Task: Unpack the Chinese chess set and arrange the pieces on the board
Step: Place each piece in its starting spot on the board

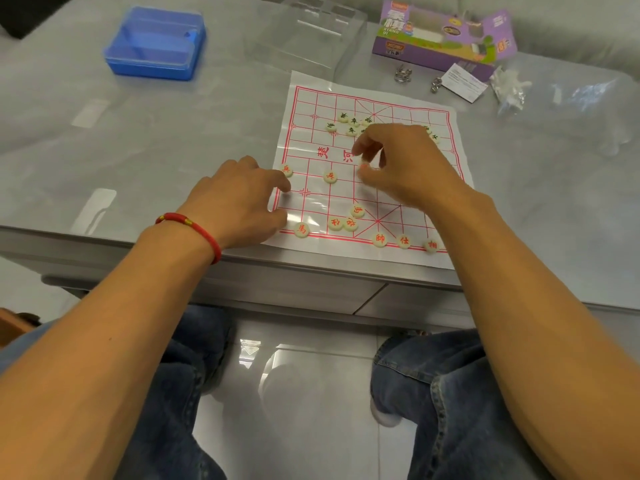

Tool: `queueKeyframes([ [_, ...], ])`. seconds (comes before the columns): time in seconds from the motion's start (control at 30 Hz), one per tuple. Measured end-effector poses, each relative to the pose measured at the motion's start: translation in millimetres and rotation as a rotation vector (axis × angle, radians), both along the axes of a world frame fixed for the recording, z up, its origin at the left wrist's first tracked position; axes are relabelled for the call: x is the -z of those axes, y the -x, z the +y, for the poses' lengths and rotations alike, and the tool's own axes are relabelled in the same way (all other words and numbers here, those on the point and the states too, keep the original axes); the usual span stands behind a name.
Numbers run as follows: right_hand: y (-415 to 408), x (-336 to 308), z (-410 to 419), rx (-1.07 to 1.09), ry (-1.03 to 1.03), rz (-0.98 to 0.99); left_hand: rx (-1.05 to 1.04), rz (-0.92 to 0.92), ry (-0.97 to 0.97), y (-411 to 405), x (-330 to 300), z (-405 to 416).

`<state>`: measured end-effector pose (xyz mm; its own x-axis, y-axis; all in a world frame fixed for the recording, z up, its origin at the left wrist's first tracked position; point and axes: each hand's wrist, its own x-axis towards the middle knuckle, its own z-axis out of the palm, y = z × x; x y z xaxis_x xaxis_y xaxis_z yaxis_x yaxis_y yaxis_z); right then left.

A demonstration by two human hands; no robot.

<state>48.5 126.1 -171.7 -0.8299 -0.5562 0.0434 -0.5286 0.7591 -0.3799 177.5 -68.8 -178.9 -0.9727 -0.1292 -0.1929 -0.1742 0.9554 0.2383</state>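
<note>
head: piece (364, 167) under right hand (405, 164)

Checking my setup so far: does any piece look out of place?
Yes. Three red pieces sit bunched together off the line crossings near the bottom rows, and the black pieces lie in a loose heap at the far side of the board.

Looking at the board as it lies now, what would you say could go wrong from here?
1. The board is a thin sheet overhanging the table edge; the left hand resting on it could shift it and scatter placed pieces.
2. The right hand works close to the black pieces and may knock them.
3. The bottom-row pieces sit near the edge and could slide off.
</note>
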Motion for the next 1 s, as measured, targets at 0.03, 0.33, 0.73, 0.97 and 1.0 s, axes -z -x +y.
queueKeyframes([
  [0.03, -10, -4, 4, -0.065, 0.001, -0.043, 0.001, 0.0, 0.0, 0, 0, 0],
  [0.33, -77, -2, 21, -0.34, -0.047, -0.108, -0.001, 0.001, 0.024, -2, 3, 3],
  [0.73, -72, 2, 17, -0.367, -0.087, 0.051, -0.007, 0.006, -0.009, -2, 0, 1],
  [0.97, -68, 8, 13, -0.269, -0.149, 0.024, -0.007, 0.001, -0.026, -2, -2, 0],
  [1.0, -68, 8, 12, -0.271, -0.152, 0.019, -0.008, 0.001, -0.026, -2, -2, 0],
])
